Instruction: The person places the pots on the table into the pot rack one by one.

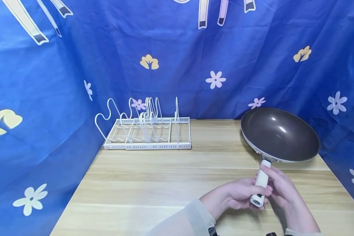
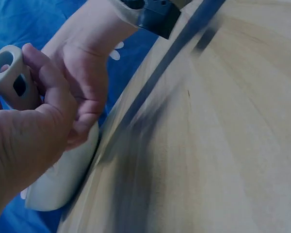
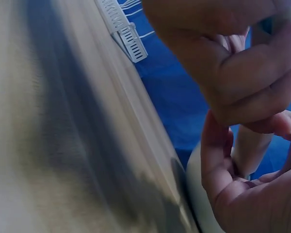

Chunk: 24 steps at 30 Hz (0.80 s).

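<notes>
A dark-lined frying pan (image 1: 280, 134) with a cream outer wall is held above the right side of the wooden bench (image 1: 153, 183), its bowl tilted toward the camera and its cream handle (image 1: 261, 186) pointing down and toward the person. Both hands meet on that handle. The left hand (image 1: 239, 195) comes in from the left and wraps the lower end, fingers curled round it near the butt with its hanging hole. The right hand (image 1: 280, 186) grips from the other side, fingers curled over the upper part of the handle just below the pan's rim.

In the left wrist view the handle's end (image 2: 9, 77), with its slot, shows between the fingers, and the pale underside of the pan (image 2: 63, 174) hangs off the bench edge against the blue cloth. The right wrist view is blurred, so how the fingers lie there is hard to judge, though the handle (image 3: 250, 148) seems to pass between the two hands.

A white wire pan rack (image 1: 148, 129) stands at the back left of the bench, well apart from the pan. A blue backdrop (image 1: 177, 55) printed with flowers hangs behind and at both sides.
</notes>
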{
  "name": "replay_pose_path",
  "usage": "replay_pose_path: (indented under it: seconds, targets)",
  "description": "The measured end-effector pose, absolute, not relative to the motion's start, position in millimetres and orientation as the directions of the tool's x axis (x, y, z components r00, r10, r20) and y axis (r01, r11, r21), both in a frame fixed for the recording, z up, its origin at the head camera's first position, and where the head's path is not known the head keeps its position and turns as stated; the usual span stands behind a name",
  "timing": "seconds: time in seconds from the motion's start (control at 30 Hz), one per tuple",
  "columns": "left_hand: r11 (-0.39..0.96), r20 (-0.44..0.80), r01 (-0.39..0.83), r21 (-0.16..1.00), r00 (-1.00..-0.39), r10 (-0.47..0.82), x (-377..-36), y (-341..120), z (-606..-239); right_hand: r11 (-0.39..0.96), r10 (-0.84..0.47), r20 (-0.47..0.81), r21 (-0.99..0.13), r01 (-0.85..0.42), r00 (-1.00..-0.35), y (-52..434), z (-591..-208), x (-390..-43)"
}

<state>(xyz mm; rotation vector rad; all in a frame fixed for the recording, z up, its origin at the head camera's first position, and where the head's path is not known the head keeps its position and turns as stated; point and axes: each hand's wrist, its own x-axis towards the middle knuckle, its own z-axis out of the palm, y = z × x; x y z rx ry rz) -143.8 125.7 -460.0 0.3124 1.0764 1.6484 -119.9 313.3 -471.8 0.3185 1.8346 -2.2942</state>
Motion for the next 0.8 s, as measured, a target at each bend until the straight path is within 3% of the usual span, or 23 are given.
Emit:
replay_pose_path:
  seconds: [0.27, 0.8]
  targets:
    - [0.018, -0.308, -0.642, 0.766, -0.343, 0.888, -144.9, 126.2, -461.9, -0.192, 0.005, -0.336, -0.925, 0.329, -0.942, 309.8, -464.3, -132.9]
    - [0.068, -0.324, -0.601, 0.797, -0.328, 0.887, -141.8, 118.4, -459.0, -0.122, -0.003, -0.298, -0.947, 0.296, -0.955, 307.3, -464.0, -127.2]
